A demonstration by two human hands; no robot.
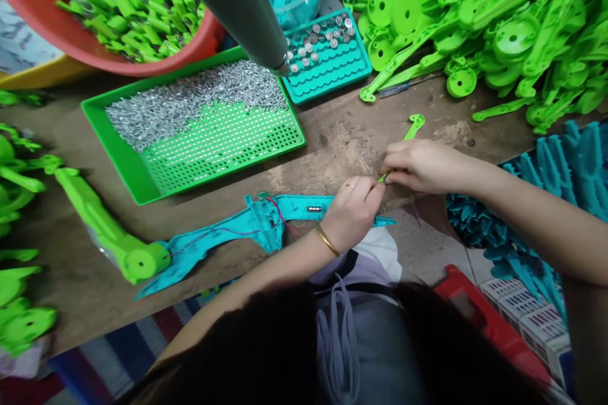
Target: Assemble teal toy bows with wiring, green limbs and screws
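Note:
My left hand (351,212), with a ring and a gold bangle, is closed in a pinch near the table's front edge. Facing it, my right hand (422,166) pinches too, and a small lime-green plastic piece (384,177) shows between both sets of fingertips. Most of that piece is hidden by the fingers. A green lever-shaped end (416,123) sticks out beyond my right hand; whether it joins the held piece I cannot tell. Under my left hand and wrist lies a turquoise plastic shell (228,231) with wires, a spring and a small circuit board (263,195).
A green tray (213,152) holds many screws; a turquoise tray (327,69) holds small round metal discs. Above them hangs a grey cylindrical tool (232,0). Lime-green parts heap at right (503,31) and fill a red basin (28,19). Turquoise parts (570,164) stand at lower right.

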